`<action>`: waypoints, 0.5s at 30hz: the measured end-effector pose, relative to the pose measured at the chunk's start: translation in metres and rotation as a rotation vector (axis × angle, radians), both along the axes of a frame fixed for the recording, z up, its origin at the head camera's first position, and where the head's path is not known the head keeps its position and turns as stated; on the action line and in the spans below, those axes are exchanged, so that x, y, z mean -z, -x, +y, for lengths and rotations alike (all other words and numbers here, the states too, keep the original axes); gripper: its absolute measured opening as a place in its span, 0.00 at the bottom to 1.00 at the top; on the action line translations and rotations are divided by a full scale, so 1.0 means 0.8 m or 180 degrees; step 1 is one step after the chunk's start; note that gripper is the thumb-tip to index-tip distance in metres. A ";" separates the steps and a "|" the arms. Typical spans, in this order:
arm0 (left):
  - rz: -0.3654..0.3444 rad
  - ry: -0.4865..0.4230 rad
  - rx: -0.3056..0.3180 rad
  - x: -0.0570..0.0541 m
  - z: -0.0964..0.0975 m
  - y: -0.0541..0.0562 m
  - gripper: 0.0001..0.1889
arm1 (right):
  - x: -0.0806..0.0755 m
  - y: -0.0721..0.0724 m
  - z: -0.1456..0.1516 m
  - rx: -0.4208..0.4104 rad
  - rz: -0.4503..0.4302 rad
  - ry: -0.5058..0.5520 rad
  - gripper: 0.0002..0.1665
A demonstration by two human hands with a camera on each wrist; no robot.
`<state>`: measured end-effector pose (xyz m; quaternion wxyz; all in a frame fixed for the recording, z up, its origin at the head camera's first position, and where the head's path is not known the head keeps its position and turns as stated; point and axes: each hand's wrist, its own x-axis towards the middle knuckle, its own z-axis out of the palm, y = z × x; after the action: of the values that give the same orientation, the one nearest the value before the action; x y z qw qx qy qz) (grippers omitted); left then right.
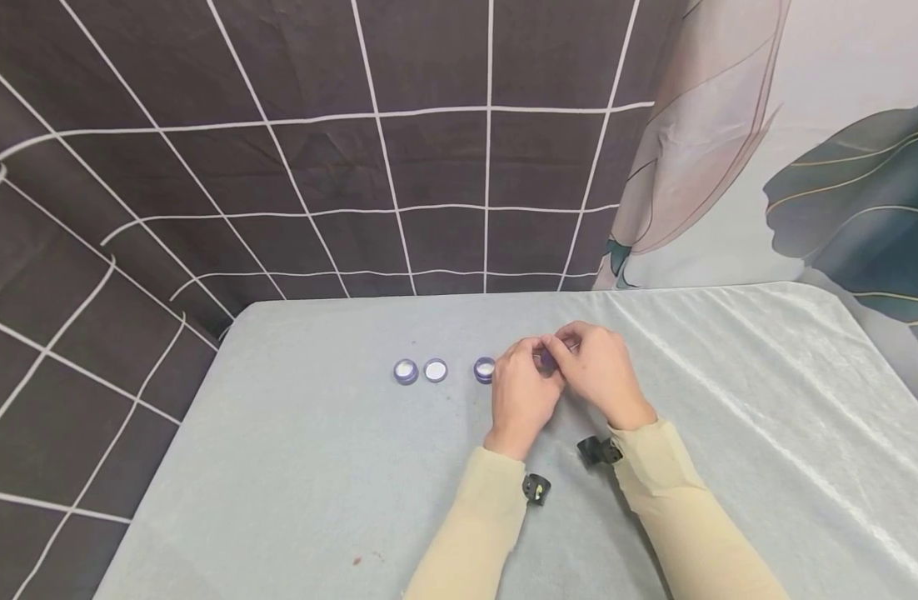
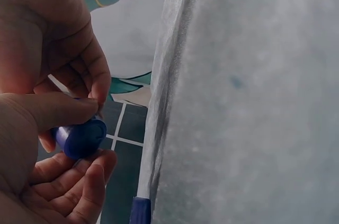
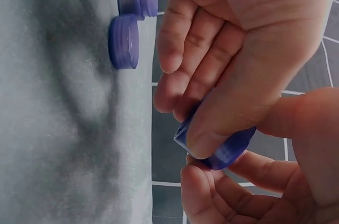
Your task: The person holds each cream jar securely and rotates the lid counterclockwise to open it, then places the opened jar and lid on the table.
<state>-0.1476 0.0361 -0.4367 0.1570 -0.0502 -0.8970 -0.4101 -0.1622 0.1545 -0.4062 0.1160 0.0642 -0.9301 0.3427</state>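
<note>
Both hands meet over the right half of the table around a small purple-blue cosmetic jar (image 1: pixel 546 361). My left hand (image 1: pixel 521 392) holds it between thumb and fingers, and the blue jar (image 2: pixel 79 140) shows its rounded side in the left wrist view. From the other side my right hand (image 1: pixel 600 367) grips it, its thumb pressed along the jar (image 3: pixel 233 149) in the right wrist view. Fingers of both hands cover much of it. Just left of the hands, another jar (image 1: pixel 484 369) with a pale inside stands on the table, partly behind the left hand.
Farther left, an open purple jar (image 1: pixel 406 372) and a round lid (image 1: pixel 436 370) lie side by side on the grey cloth-covered table (image 1: pixel 316 467). A dark gridded curtain (image 1: pixel 429 167) rises behind the table. Black wrist cameras (image 1: pixel 536 489) sit on both sleeves.
</note>
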 end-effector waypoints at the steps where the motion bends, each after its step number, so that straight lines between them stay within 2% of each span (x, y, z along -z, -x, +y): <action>1: 0.0006 0.0009 -0.0005 0.000 0.000 0.000 0.19 | 0.000 0.000 0.000 0.0005 -0.0009 -0.0001 0.15; 15: 0.0085 0.0109 -0.0105 0.000 0.000 0.000 0.17 | -0.001 -0.003 0.000 0.0018 -0.0021 -0.0007 0.16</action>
<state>-0.1477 0.0359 -0.4368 0.1747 -0.0436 -0.9025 -0.3913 -0.1600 0.1547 -0.4057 0.1138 0.0606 -0.9310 0.3415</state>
